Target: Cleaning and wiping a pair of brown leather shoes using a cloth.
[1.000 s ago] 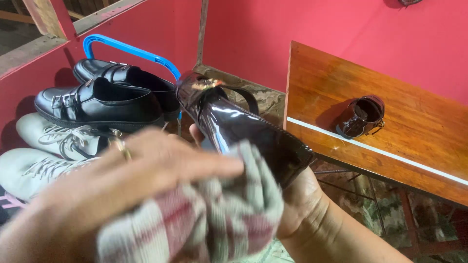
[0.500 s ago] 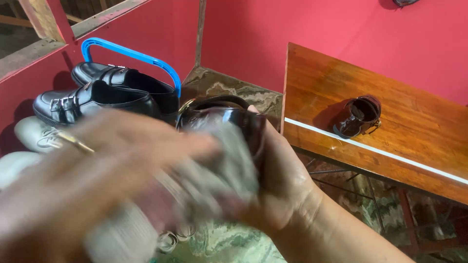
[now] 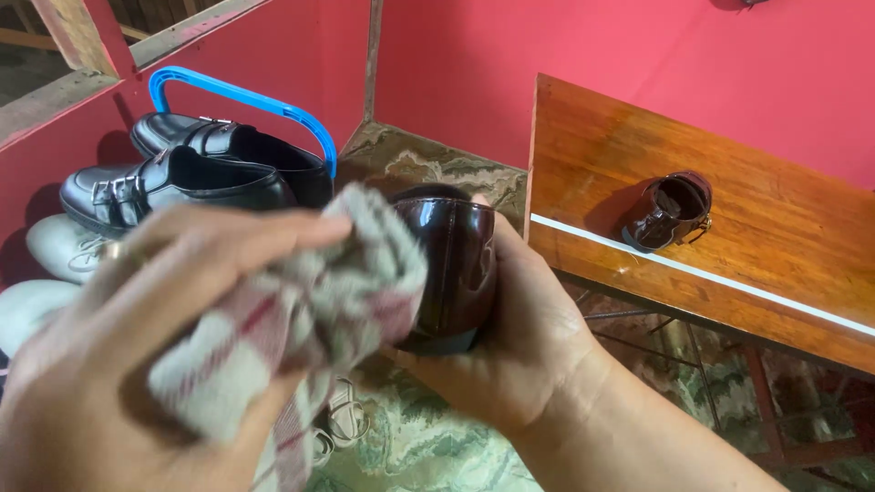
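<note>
While a wooden bench (image 3: 729, 228) with a second dark shoe (image 3: 670, 211) stands at the right and black shoes (image 3: 182, 178) sit left, the right hand (image 3: 524, 337) cups a glossy brown shoe (image 3: 451, 269), and the left hand (image 3: 118, 364), seemingly closed, presses a checked cloth (image 3: 292, 319) on it.

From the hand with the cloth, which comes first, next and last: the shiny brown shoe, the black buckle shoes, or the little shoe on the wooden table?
Measured from the left hand in the head view:
1. Shiny brown shoe: just to its right, touched by the checked cloth and cupped in the right hand.
2. Black buckle shoes: up behind it on the left.
3. Small brown shoe: far right, on the wooden table.
</note>
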